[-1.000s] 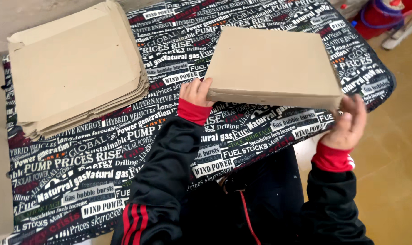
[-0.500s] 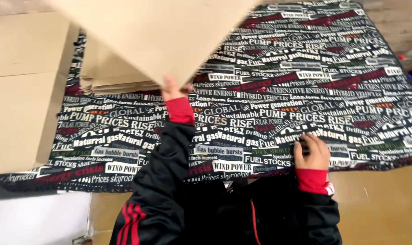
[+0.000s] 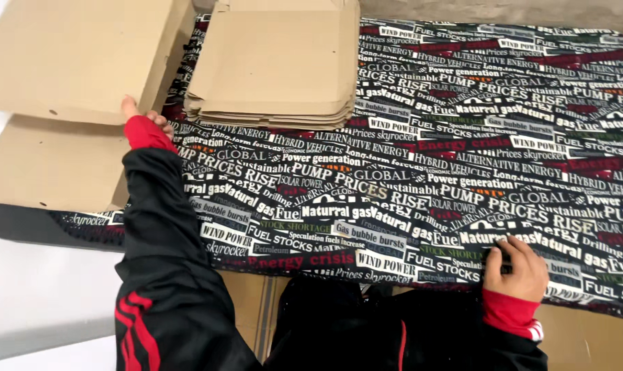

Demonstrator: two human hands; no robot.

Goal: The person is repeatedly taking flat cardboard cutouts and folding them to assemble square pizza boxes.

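My left hand (image 3: pixel 145 115) grips the near edge of a flat folded cardboard box (image 3: pixel 78 55), which rests at the far left on top of another cardboard box (image 3: pixel 50 165). My right hand (image 3: pixel 516 268) lies on the printed tablecloth (image 3: pixel 462 172) near the table's front edge, fingers curled, holding nothing that I can see. A stack of flattened cardboard sheets (image 3: pixel 277 65) lies on the cloth at the back, just right of my left hand. Both arms wear black sleeves with red cuffs.
The table is covered by a black cloth with white and red printed text. Brown cardboard (image 3: pixel 586 340) lies on the floor under the table's front edge. A pale floor area (image 3: pixel 37 288) shows at the lower left.
My left hand carried the folded box from the right across to the far left and set it on the boxes there. My right hand let go and dropped to the cloth.
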